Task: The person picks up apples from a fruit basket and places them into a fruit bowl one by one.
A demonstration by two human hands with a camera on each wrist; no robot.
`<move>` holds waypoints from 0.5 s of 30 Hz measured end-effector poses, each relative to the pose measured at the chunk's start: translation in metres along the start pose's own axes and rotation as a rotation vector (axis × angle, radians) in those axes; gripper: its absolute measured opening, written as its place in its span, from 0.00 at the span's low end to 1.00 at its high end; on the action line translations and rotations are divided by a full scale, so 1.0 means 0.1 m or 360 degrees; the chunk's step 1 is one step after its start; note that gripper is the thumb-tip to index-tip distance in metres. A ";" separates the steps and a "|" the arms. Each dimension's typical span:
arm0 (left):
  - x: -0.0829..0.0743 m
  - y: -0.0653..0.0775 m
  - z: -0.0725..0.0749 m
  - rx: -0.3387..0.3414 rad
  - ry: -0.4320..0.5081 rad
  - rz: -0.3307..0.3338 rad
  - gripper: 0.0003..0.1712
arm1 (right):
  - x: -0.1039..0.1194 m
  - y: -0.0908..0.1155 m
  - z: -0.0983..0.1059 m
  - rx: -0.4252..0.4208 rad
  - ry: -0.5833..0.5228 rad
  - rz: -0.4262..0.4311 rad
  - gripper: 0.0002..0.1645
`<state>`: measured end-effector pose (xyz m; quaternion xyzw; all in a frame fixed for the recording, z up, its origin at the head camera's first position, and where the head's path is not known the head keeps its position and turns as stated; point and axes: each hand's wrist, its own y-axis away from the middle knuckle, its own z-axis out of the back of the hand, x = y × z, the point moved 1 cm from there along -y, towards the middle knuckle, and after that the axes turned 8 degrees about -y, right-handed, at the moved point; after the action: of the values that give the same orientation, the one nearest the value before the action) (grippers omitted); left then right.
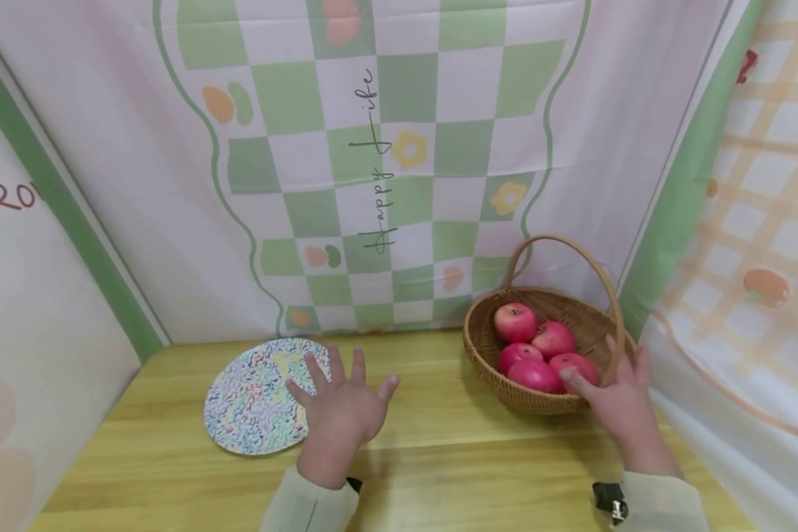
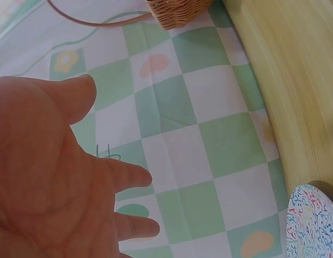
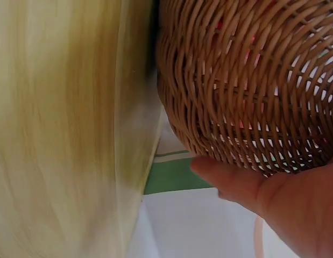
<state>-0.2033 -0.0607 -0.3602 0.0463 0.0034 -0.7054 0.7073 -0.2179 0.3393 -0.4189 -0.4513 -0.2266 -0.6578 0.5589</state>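
Note:
A brown wicker basket (image 1: 532, 403) with an arched handle stands at the right of the table, holding several red apples (image 1: 535, 375). My right hand (image 1: 621, 403) grips the basket's right side near the handle's foot, its thumb by the rim in front of an apple. In the right wrist view, a finger of the right hand (image 3: 279, 191) lies along the woven basket (image 3: 236, 102). My left hand (image 1: 346, 410), fingers spread, holds nothing and overlaps the right edge of a round plate (image 1: 253, 399) with multicoloured squiggles. The left wrist view shows the left palm (image 2: 48, 177).
The wooden table (image 1: 425, 473) runs back to a green-and-white checked cloth (image 1: 406, 251) hanging behind it. More cloth hangs along both sides, with an orange checked one (image 1: 758, 244) close by the basket at the right.

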 end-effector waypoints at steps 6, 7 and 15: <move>0.00 -0.01 -0.03 -0.0018 0.0035 0.0017 0.50 | 0.06 -0.01 0.03 0.0103 0.0007 -0.0028 0.64; 0.00 -0.01 -0.03 -0.0024 0.0039 0.0018 0.51 | 0.07 -0.01 0.04 0.0120 0.0016 -0.0044 0.64; 0.00 -0.03 -0.08 -0.0038 0.0049 0.0021 0.52 | 0.10 0.09 0.01 0.0163 -0.0279 -0.0171 0.66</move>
<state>-0.2060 -0.0604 -0.3682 0.0487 0.0223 -0.6998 0.7123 -0.2092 0.3327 -0.4116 -0.4652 -0.3316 -0.6323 0.5232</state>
